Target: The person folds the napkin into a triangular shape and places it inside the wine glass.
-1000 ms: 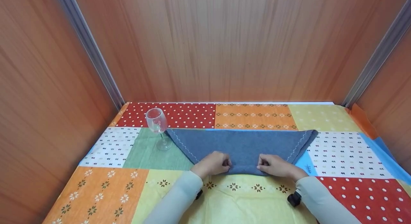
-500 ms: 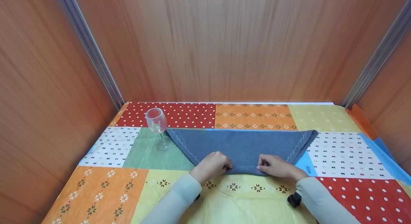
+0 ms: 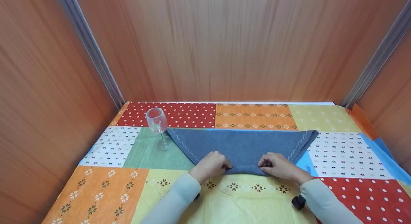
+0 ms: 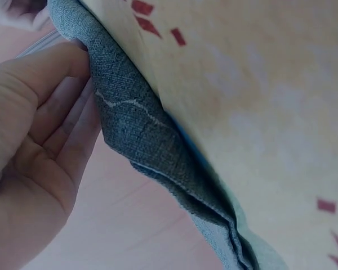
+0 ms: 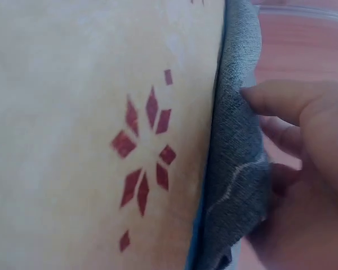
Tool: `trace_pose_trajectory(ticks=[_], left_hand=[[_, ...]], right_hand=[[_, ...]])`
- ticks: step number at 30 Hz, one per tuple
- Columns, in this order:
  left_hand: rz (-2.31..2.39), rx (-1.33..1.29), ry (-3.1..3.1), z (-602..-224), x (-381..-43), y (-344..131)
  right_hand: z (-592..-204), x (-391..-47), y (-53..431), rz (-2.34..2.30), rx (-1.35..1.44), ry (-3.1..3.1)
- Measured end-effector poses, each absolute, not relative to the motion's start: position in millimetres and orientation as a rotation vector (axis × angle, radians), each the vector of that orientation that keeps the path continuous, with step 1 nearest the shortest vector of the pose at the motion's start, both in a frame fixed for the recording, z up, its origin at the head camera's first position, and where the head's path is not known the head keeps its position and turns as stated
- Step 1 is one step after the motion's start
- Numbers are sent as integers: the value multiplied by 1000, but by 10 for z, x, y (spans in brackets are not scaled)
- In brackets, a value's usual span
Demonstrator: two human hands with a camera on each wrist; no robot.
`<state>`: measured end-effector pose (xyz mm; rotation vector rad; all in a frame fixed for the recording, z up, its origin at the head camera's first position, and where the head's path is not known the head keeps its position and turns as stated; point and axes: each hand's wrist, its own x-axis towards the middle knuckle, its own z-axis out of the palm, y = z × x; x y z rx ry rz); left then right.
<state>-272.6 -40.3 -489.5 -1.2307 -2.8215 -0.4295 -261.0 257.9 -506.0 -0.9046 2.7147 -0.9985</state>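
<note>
A grey-blue cloth (image 3: 244, 145) with pale zigzag stitching lies folded in a wide shape, narrow at its near edge, which is rolled over. My left hand (image 3: 212, 164) pinches the left part of that near roll; in the left wrist view its thumb (image 4: 62, 64) meets the roll and the fingers curl beyond it. At the right part, my right hand (image 3: 277, 166) pinches the same roll, and the right wrist view has its thumb tip (image 5: 256, 95) against the fabric. Between the hands a short stretch of rolled edge (image 3: 245, 169) shows.
A clear wine glass (image 3: 157, 123) stands upright at the cloth's far left corner. Beneath everything spreads a patchwork tablecloth (image 3: 106, 192) with flowers, dots and small marks. Wood-grain panels (image 3: 224, 47) close off the back and both sides.
My right hand has shifted slightly right and up along the roll. The left hand has turned a little, with its fingers lower over the edge. Cloth and glass look the same.
</note>
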Motion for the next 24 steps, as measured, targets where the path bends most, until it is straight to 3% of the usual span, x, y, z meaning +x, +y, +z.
trace_pose_trajectory(ticks=[9,24], left_hand=[[-443,-1273,-2797,-4897,-2714,-440],[-409,-1335,-2839,-4910,-2708,-498]], right_hand=[[-5039,-2534,2554,-785,-1162,2888],[-5113,-2500,2578,-692,-1128,2921]])
